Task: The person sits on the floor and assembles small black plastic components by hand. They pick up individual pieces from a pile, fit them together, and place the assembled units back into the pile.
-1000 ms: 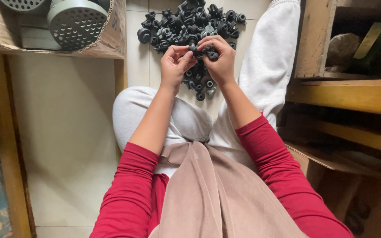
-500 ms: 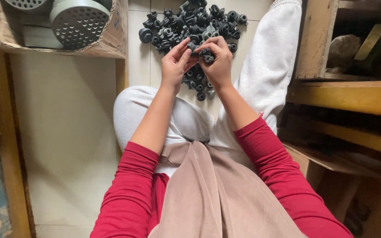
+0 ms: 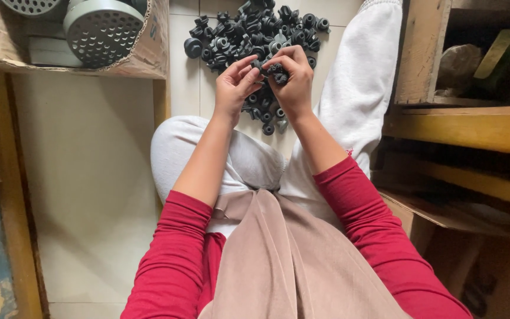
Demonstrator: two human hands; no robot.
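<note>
A pile of small black rubber parts (image 3: 249, 32) lies on the tiled floor between my legs. My left hand (image 3: 234, 85) and my right hand (image 3: 293, 80) meet just above the pile's near edge. Their fingertips pinch the same small black rubber part (image 3: 270, 68) between them. My forearms in red sleeves reach forward over my white trousers (image 3: 361, 100) and a beige cloth (image 3: 284, 260) on my lap.
A cardboard box (image 3: 143, 56) at upper left holds grey perforated round caps (image 3: 101, 26). Wooden shelves (image 3: 461, 124) with odd items stand at the right. A wooden frame (image 3: 7, 195) runs down the left beside pale floor tiles.
Both hands have shifted slightly up and closer together over the pile, fingers working on the small black part. The view has barely moved.
</note>
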